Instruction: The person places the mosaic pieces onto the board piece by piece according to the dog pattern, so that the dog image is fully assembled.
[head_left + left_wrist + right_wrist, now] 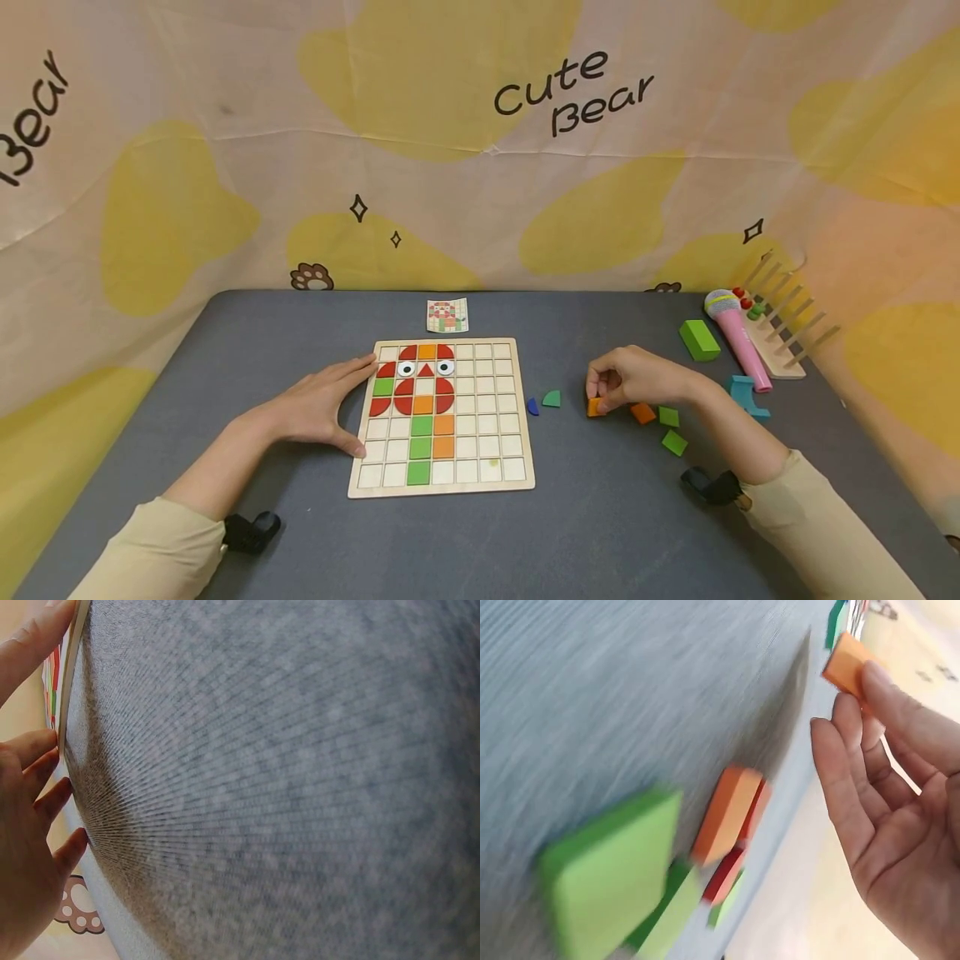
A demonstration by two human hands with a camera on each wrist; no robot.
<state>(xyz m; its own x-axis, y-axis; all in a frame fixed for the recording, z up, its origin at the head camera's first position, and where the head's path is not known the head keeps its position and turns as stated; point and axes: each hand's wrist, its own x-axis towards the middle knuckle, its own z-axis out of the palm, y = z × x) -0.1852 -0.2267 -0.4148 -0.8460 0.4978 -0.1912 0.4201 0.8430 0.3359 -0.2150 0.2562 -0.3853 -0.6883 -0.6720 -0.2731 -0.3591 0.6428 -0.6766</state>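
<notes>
A square wooden grid board (483,408) lies on the grey table, with red, orange, green and eye-patterned tiles filling part of its left half. My left hand (311,408) is spread along the board's left edge, thumb near the lower part and fingers near the top, touching the rim. To the right of the board, my right hand (633,377) pinches an orange square tile (846,664) between thumb and fingers. Beside that hand lie a loose orange tile (642,413) and two green tiles (675,442). A teal quarter-round tile (551,399) and a blue rounded tile (533,407) lie nearer the board.
Behind the board is a small picture card (447,316). At the table's right side are a green block (699,340), a pink toy microphone (742,350), a turquoise curved piece (746,397) and a wooden peg stand (787,367). A printed cloth hangs behind.
</notes>
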